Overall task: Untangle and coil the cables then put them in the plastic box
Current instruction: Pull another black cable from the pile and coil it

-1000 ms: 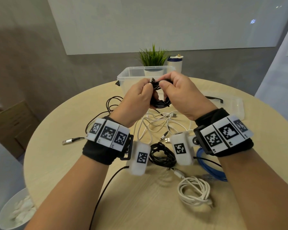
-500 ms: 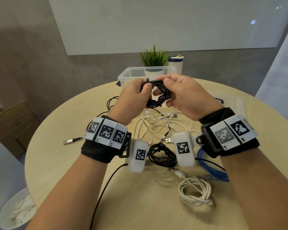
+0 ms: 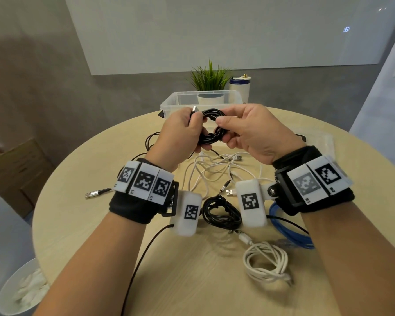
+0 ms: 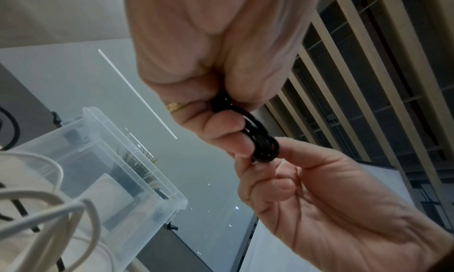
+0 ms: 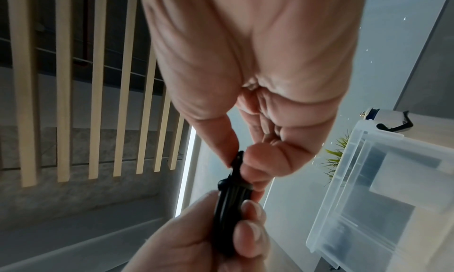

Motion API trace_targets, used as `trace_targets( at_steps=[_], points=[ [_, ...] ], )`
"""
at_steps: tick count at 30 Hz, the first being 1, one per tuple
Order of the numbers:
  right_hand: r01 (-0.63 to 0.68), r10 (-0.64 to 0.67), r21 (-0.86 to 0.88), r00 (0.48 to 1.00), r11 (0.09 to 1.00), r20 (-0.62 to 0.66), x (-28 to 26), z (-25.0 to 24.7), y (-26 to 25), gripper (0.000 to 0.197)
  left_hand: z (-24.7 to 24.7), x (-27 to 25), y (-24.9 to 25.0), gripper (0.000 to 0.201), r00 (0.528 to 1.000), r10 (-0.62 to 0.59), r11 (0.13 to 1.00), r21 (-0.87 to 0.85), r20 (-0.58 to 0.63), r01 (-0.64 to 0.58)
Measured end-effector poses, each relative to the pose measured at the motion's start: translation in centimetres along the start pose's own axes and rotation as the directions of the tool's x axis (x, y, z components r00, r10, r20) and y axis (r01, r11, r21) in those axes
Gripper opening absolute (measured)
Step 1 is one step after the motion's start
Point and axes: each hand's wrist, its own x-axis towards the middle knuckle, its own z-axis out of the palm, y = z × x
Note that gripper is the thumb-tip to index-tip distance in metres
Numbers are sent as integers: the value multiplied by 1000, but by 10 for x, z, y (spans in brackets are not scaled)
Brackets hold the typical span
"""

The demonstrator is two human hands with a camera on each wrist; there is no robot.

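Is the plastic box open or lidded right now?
Open: the plastic box has no lid on its rim, and a clear lid lies on the table.

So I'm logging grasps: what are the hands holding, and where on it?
Both hold one black cable coil: left hand grips its left side, right hand pinches its right side.

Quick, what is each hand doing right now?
Left hand: grips the black cable coil.
Right hand: pinches the same coil's other side.
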Motion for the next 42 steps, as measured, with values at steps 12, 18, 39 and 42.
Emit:
trace_targets(
  at_steps=[12, 18, 39, 42],
  points=[
    [57, -61, -138, 998, 989, -22, -1, -1, -3, 23, 0, 0, 8, 30, 964, -255, 879, -398, 73, 263],
    [57, -62, -111, 998, 992, -35, 0, 1, -2, 24, 1, 2, 4, 34, 964, -259, 840, -478, 63, 257],
    [19, -15, -75, 998, 997, 55, -3, 2, 1, 19, 2, 6, 0, 24, 962, -243, 890, -423, -124, 171],
    [8, -6, -59, 999, 998, 38, -3, 0, 1, 16, 1, 6, -2, 21, 976, -205, 890, -428, -70, 156]
  ],
)
